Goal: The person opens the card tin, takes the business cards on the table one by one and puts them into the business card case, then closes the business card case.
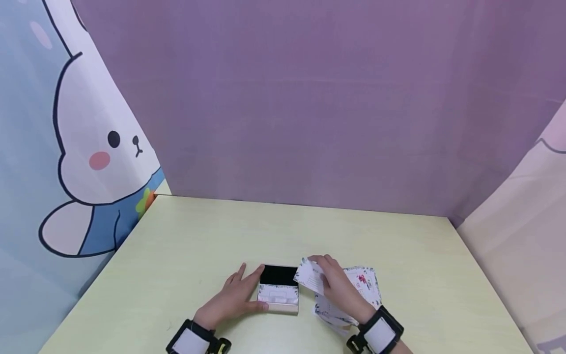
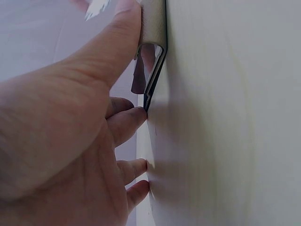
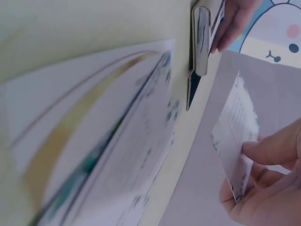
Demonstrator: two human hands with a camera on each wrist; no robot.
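- Head view: the left hand [image 1: 233, 297] lies on the pale green table [image 1: 185, 246] with its fingers straight and spread, the thumb along the near edge of a small open card case [image 1: 278, 291] and the fingertips touching its left side.
- Head view: the case shows a black inside on the far half and a white patterned flap on the near half, just right of the left fingers.
- Head view: the right hand [image 1: 338, 287] pinches a single white card [image 1: 309, 276] between thumb and fingers, the card tilted, its left end just beside the case's right edge.
- Head view: a loose pile of printed cards [image 1: 364, 285] lies on the table under and to the right of the right hand's fingers.
- Left wrist view: the thumb [image 2: 113, 42] presses against the case's rounded edge [image 2: 155, 33], while the other fingers [image 2: 129, 120] rest with their tips on the table, released rather than clenched.
- Right wrist view: the fingers [image 3: 268, 150] and thumb grasp the card [image 3: 237, 136] by its near end; the case [image 3: 201, 40] sits beyond the fingertips, and the card pile [image 3: 94, 141] is blurred close to the lens.
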